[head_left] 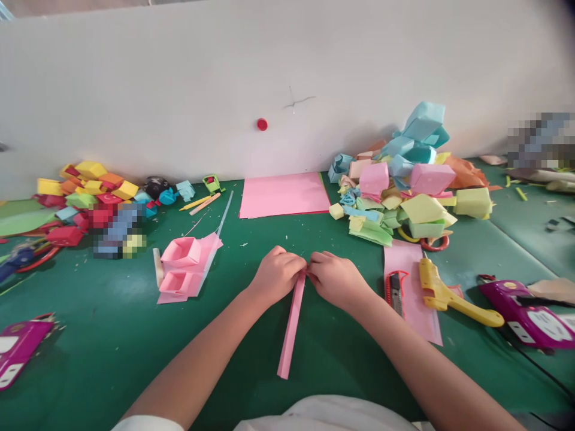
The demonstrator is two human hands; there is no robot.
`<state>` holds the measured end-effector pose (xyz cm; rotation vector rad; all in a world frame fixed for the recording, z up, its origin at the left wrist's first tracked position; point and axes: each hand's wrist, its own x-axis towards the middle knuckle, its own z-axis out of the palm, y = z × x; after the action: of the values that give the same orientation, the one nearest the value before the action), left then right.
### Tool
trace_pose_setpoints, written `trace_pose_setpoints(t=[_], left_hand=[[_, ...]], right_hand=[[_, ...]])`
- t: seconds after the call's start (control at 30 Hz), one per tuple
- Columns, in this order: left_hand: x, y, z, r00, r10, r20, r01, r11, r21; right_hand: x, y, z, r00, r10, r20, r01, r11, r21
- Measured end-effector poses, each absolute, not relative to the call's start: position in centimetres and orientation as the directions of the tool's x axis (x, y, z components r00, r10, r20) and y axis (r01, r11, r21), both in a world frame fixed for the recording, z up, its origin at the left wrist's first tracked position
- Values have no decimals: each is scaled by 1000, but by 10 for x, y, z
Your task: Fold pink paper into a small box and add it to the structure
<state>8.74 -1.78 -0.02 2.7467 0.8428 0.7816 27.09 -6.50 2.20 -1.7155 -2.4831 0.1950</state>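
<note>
A long, narrow strip of folded pink paper [291, 332] runs from my fingers toward my body over the green table. My left hand [276, 272] is closed and pinches the far end of the strip. My right hand [336, 276], also closed, meets it there and pinches the same end from the right. The fingertips hide that end of the paper. To the left, small open pink paper boxes [181, 251] rest on a pink sheet [206, 251]. On the right, a red utility knife [396, 293] and a yellow glue gun [438, 290] lie partly on another pink sheet [431, 320].
A stack of pink sheets [285, 194] lies against the white partition [188, 90]. Colourful paper boxes are heaped at left [92, 185] and right [404, 179]. Purple-and-white devices lie at the left [27, 347] and right edges [530, 314], with a black cord [539, 362] at right.
</note>
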Motion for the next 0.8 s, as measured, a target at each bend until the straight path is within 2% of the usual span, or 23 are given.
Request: trace_pose_setpoints(t=[0.27,0.53,0.8], left_hand=[[72,-9,-1,757,521,394,396,-846,358],[70,-18,8,763,528,373,484,-849,211],[78,-19,3,646,675,357,589,-738,330]], right_hand=[[257,-69,29,-326,945,-13,939,322,-121],[261,-70,28,-414,910,7,905,413,-106],[258,-72,28,-440,897,29,891,441,-109]])
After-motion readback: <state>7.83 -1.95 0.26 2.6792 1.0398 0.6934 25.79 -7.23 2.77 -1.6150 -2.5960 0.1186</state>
